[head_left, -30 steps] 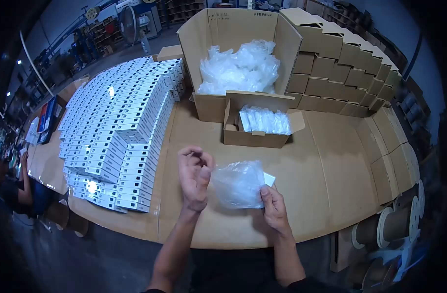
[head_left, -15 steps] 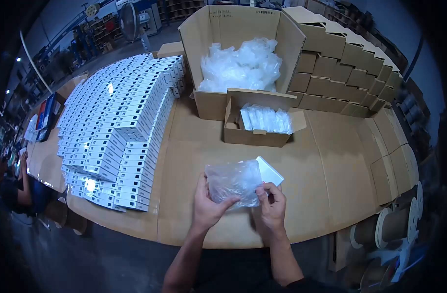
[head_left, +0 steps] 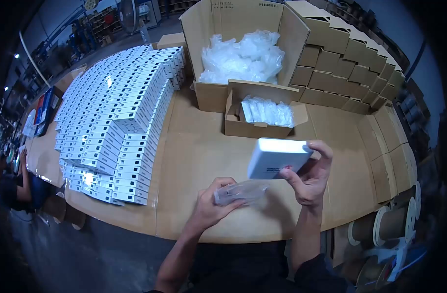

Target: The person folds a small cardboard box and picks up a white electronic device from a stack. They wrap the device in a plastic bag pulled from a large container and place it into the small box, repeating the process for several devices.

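Note:
A clear bubble-wrap bag (head_left: 240, 192) is pinched in my left hand (head_left: 213, 203), its mouth facing right. My right hand (head_left: 312, 177) grips a white box (head_left: 278, 160) by its right end, thumb on the near face and fingers behind. Small dark and red print shows on the box's near face. The box is tilted and held up just above the bag, apart from it or nearly so. Behind them, an open cardboard carton (head_left: 255, 130) contains a row of wrapped white items (head_left: 268, 111).
A tall stack of white boxes (head_left: 106, 124) covers the table's left side. At the back, a large carton (head_left: 211, 97) holds a heap of clear bags (head_left: 243, 57). Brown cartons (head_left: 340, 66) are stacked at the back right. Another person (head_left: 21, 180) is at far left.
The white box has risen from behind the bag and moved right in my right hand. My left hand has kept the bag and turned it flatter and lower.

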`<state>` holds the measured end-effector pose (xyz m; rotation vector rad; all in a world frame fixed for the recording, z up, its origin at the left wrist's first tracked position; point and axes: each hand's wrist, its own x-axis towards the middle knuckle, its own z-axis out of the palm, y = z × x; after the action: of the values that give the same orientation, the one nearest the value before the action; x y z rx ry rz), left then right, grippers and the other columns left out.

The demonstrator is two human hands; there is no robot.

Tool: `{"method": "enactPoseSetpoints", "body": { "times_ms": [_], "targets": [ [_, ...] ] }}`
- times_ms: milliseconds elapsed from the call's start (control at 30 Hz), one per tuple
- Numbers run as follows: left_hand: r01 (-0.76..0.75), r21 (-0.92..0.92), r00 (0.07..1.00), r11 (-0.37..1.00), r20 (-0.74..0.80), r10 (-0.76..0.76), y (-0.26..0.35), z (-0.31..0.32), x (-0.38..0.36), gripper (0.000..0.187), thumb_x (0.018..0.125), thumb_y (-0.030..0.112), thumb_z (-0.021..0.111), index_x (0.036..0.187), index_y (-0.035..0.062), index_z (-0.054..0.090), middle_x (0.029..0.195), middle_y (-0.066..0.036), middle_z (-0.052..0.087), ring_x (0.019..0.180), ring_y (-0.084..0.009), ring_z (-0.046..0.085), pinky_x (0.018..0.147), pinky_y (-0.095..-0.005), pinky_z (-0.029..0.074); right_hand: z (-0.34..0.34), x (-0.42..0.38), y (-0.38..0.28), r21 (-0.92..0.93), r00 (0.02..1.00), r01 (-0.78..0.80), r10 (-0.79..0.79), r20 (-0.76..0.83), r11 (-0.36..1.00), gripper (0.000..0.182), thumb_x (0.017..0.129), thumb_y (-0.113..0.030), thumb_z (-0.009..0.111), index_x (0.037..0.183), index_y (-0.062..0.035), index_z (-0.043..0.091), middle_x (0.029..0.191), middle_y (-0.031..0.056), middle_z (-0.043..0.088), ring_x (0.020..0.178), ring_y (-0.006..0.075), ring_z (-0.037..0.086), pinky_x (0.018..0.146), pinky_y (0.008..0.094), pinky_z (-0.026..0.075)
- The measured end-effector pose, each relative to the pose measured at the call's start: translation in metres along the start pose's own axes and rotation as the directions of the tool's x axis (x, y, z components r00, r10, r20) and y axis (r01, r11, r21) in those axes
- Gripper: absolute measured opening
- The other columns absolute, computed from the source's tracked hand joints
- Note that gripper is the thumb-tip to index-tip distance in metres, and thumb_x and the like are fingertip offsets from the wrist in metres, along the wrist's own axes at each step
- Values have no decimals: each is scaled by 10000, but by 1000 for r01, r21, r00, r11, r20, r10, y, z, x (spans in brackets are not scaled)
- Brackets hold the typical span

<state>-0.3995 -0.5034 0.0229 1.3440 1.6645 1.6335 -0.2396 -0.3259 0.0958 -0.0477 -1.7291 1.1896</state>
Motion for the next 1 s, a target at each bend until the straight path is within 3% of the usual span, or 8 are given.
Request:
{"method": "enactPoseSetpoints", "body": {
  "times_ms": [233, 367, 400, 633, 733, 833, 867, 1000],
  "targets": [
    [96, -44, 995, 994, -18, -97, 0, 4, -1, 479, 810, 143, 883, 1175, 14, 601, 996, -156, 757, 967, -233, 757, 852, -368, 606, 1, 11, 10, 46, 969, -75, 62, 239, 996, 633, 831, 62, 802, 1352, -77, 469, 1170, 90, 615, 987, 151, 668, 815, 298, 588],
    [116, 13, 993, 993, -22, -116, -5, 5, -1, 520, 803, 178, 891, 1200, 16, 595, 1042, -155, 749, 989, -241, 754, 866, -373, 602, -7, 34, 8, -48, 882, 49, -21, 470, 998, 341, 779, 89, 776, 1084, -57, 728, 1125, 125, 654, 987, 227, 664, 786, 322, 557],
    [114, 49, 993, 992, -26, -113, -5, 5, -1, 532, 802, 186, 893, 1207, 17, 594, 1057, -155, 746, 996, -243, 753, 869, -374, 600, -1, 35, -1, -109, 903, -35, 78, 422, 993, 285, 709, 133, 731, 919, -52, 786, 1067, 134, 668, 959, 255, 661, 778, 344, 550],
    [143, 106, 989, 984, -45, -139, -4, 7, -1, 624, 777, 222, 912, 1257, 17, 569, 1078, -171, 738, 1026, -284, 745, 877, -398, 589, -2, 38, 2, -134, 878, -146, 191, 439, 980, 258, 747, 100, 688, 934, -44, 791, 1009, 116, 666, 883, 219, 665, 771, 329, 559],
    [178, 127, 983, 976, -59, -172, -3, 6, -2, 661, 764, 234, 921, 1264, -4, 561, 1102, -199, 732, 1050, -297, 738, 882, -408, 583, -6, 39, 2, -246, 798, -152, 266, 541, 957, 285, 816, 48, 691, 1068, -57, 771, 1029, 121, 682, 886, 218, 674, 776, 328, 557],
    [171, 128, 984, 977, -79, -162, -4, 9, 0, 660, 764, 237, 920, 1266, -4, 565, 1102, -195, 736, 1045, -288, 740, 885, -405, 582, 18, 35, -2, -156, 906, -248, 286, 311, 956, 406, 865, 4, 703, 1264, -66, 688, 1069, 126, 699, 924, 213, 680, 791, 333, 553],
    [136, 87, 988, 987, -81, -129, -2, 10, 1, 659, 769, 245, 917, 1269, -2, 568, 1108, -182, 739, 1041, -278, 740, 888, -404, 581, 17, 39, -12, -206, 861, -289, 348, 372, 935, 483, 887, -31, 712, 1356, -52, 597, 1120, 120, 708, 955, 210, 680, 804, 342, 554],
    [219, 43, 974, 975, -68, -216, -5, 12, 0, 649, 766, 211, 919, 1261, -26, 573, 1111, -178, 742, 1035, -255, 738, 893, -391, 580, 22, 35, 3, -173, 894, -268, 311, 321, 948, 364, 907, -43, 737, 1239, -35, 590, 1028, 95, 674, 929, 159, 659, 805, 324, 559]
  ]
}}
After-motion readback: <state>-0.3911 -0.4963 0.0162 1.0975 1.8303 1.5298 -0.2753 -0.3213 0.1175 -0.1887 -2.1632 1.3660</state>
